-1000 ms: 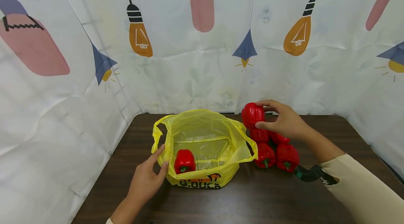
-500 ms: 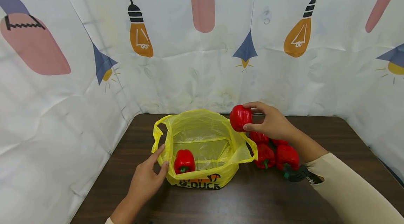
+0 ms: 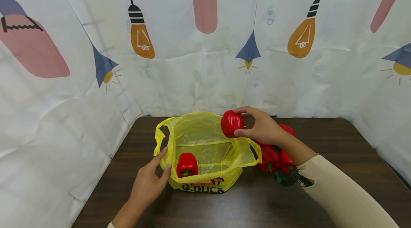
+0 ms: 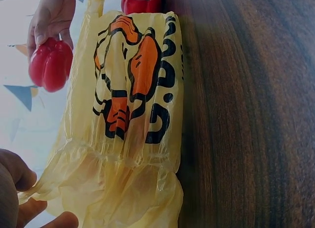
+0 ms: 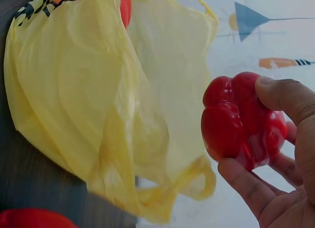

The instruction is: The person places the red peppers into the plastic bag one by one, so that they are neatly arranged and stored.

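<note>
A yellow plastic bag (image 3: 208, 185) with a printed duck stands with its mouth open on the table. One red bell pepper (image 3: 187, 165) lies inside it, at the front left. At the bag's left side, my left hand (image 3: 149, 181) pinches the rim between thumb and fingers; the left wrist view shows the plastic (image 4: 118, 188) gathered there. My right hand (image 3: 261, 128) grips another red bell pepper (image 3: 232, 123) above the bag's back right rim. Thumb and fingertips press on opposite sides of this pepper (image 5: 241, 119), seen from the right wrist.
Several more red bell peppers (image 3: 269, 158) are grouped on the table right of the bag, partly hidden by my right forearm. The bag's right handle loop (image 3: 257, 151) sticks out toward them. A white printed curtain (image 3: 199, 78) hangs behind the dark wooden table (image 3: 340, 149).
My right hand has carried its bell pepper leftward and slightly down, from above the pepper group to the bag's back right rim. The left hand has stayed at the bag's left side.
</note>
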A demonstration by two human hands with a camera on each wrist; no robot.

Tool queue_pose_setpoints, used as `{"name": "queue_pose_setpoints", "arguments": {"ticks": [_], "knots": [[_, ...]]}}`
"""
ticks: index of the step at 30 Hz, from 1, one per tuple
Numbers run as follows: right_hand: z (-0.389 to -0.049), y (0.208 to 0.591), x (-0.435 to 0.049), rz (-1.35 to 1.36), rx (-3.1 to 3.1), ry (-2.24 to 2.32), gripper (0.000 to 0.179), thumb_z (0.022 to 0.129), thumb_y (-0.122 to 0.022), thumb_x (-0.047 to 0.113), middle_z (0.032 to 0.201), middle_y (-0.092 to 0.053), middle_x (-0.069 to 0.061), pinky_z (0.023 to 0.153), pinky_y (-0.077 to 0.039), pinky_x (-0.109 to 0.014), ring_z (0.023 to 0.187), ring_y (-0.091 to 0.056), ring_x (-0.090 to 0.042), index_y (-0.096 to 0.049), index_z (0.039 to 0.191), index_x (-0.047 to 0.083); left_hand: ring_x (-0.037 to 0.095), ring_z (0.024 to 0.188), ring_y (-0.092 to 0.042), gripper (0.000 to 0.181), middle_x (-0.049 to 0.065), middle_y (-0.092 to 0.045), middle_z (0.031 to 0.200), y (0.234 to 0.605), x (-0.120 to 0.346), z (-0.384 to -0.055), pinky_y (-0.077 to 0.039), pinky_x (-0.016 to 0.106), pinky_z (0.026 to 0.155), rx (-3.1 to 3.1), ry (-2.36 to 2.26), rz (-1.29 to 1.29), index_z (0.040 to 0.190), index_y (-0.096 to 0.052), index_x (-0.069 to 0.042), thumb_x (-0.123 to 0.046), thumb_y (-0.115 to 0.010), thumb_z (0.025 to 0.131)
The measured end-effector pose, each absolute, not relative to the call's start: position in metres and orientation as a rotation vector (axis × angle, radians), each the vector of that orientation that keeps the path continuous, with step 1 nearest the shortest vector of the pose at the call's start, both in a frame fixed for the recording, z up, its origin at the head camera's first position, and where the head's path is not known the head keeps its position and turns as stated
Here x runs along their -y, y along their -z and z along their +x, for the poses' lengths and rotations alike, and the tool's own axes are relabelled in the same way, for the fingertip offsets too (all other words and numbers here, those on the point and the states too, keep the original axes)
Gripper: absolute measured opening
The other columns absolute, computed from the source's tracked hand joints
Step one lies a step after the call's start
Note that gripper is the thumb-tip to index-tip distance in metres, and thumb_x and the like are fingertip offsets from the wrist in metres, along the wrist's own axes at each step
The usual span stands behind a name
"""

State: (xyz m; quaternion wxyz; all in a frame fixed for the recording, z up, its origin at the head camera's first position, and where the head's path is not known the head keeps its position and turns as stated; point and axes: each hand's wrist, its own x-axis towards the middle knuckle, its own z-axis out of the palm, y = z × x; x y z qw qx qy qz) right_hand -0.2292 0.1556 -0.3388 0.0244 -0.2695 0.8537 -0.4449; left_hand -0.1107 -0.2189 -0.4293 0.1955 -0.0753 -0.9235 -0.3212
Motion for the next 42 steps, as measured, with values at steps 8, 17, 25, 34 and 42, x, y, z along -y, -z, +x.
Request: {"name": "queue_pose_setpoints", "arguments": {"ticks": [8,17,25,34,42], "knots": [[-0.23,0.344,-0.138,-0.867,-2.585,1.383,0.069,0.083,-0.088,0.02,0.139,-0.057,-0.007,0.085,-0.06,-0.04,0.123,-0.059,-0.031,-0.055,0.144,0.018,0.031,0.103,-0.071,0.06,0.017,-0.076,0.104,0.428,0.219,-0.11,-0.055,0.057,0.088,2.575,0.907,-0.219,0.145,-0.057,-0.004,-0.008,-0.078,0.09],[-0.232,0.352,-0.123,-0.858,-2.577,1.348,0.067,0.084,-0.087,0.018,0.141,-0.055,-0.004,0.084,-0.06,-0.038,0.128,-0.054,-0.03,-0.056,0.143,0.02,0.025,0.09,-0.073,0.06,0.009,-0.076,0.087,0.429,0.218,-0.111,-0.056,0.057,0.087,2.581,0.911,-0.212,0.146,-0.056,-0.004,-0.008,-0.078,0.09],[-0.233,0.361,-0.11,-0.834,-2.589,1.297,0.067,0.085,-0.087,0.02,0.139,-0.057,-0.007,0.081,-0.06,-0.036,0.117,-0.062,-0.029,-0.056,0.144,0.022,0.015,0.078,-0.069,0.061,0.004,-0.074,0.079,0.43,0.217,-0.111,-0.056,0.055,0.087,2.594,0.901,-0.204,0.146,-0.056,-0.006,-0.008,-0.078,0.09],[-0.234,0.369,-0.092,-0.834,-2.566,1.269,0.066,0.085,-0.086,0.021,0.133,-0.06,-0.008,0.08,-0.06,-0.035,0.109,-0.066,-0.025,-0.056,0.143,0.02,0.017,0.084,-0.071,0.061,0.012,-0.077,0.094,0.43,0.217,-0.111,-0.057,0.054,0.084,2.587,0.921,-0.21,0.147,-0.056,-0.006,-0.008,-0.078,0.09],[-0.237,0.378,-0.077,-0.896,-2.614,1.199,0.065,0.085,-0.086,0.023,0.131,-0.062,-0.002,0.078,-0.058,-0.031,0.117,-0.059,-0.023,-0.057,0.142,0.017,0.021,0.081,-0.073,0.062,0.016,-0.076,0.101,0.431,0.217,-0.112,-0.058,0.053,0.083,2.588,0.926,-0.212,0.148,-0.055,-0.006,-0.008,-0.078,0.09]]}}
